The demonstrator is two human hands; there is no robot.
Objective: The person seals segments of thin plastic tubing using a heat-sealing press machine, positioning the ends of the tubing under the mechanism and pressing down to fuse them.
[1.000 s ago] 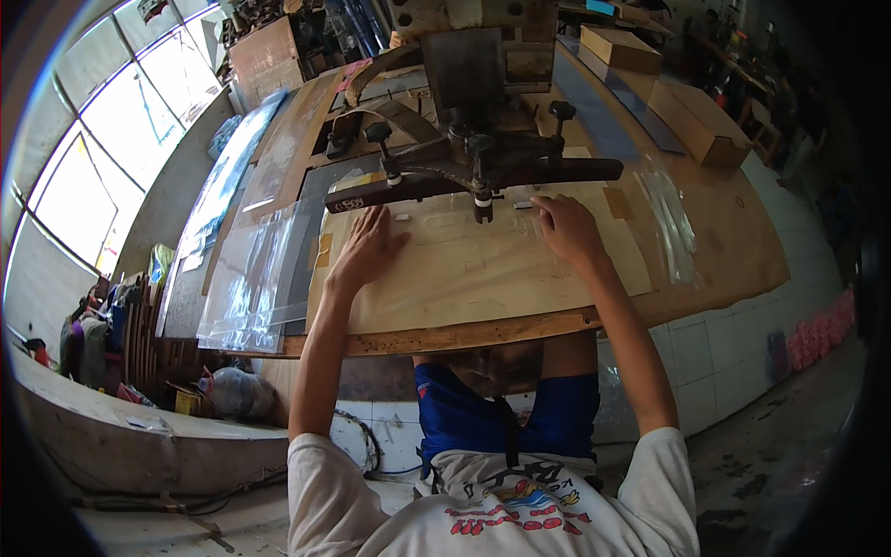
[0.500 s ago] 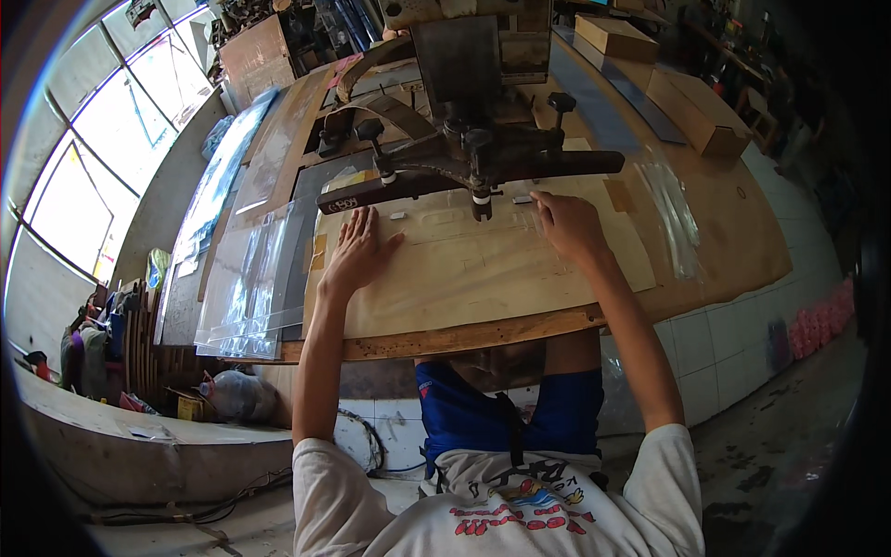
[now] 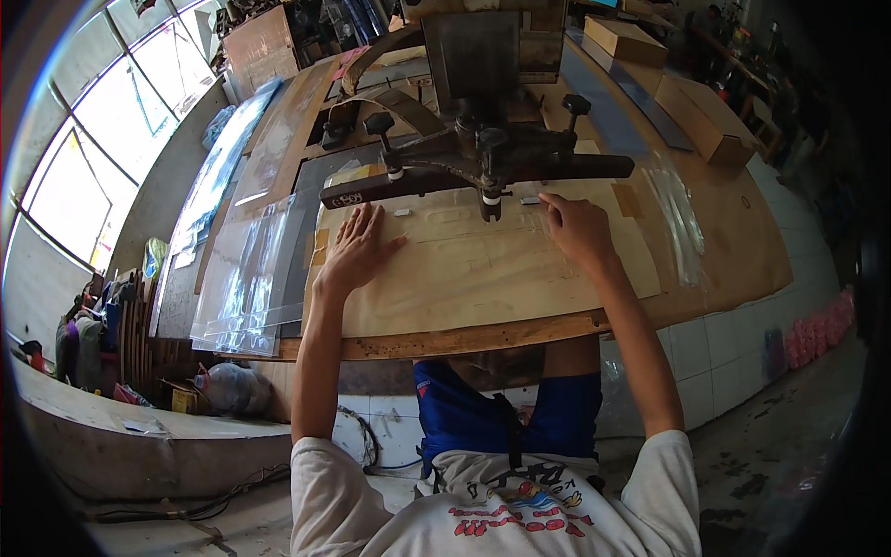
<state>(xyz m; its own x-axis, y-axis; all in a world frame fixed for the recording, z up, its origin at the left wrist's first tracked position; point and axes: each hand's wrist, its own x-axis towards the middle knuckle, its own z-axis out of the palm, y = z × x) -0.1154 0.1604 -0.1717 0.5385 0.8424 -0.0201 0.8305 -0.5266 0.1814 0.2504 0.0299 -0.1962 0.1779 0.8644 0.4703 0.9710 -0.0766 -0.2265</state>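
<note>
My left hand point(image 3: 355, 251) lies flat with fingers spread on a pale yellow sheet point(image 3: 445, 297), its fingertips close to the dark metal bar point(image 3: 418, 184) of a press. My right hand point(image 3: 580, 230) rests on the sheet's right part. Its fingers are curled in and the index finger reaches toward a small grey block point(image 3: 530, 200). Whether something thin is between those fingers is too small to tell. Another small light block point(image 3: 402, 213) sits near my left fingertips. Faint outlines show on the sheet between my hands.
The press head point(image 3: 473, 60) stands over the table, its black knobs point(image 3: 577, 105) on top of the bar. Clear plastic sheets point(image 3: 251, 269) lie at the left, and clear strips point(image 3: 676, 223) at the right. Cardboard boxes point(image 3: 696, 121) stand at the far right. A wooden edge point(image 3: 464, 340) runs along the front.
The whole view has shifted slightly. Both hands keep nearly the same places on the sheet, the left flat and the right curled beside the grey block.
</note>
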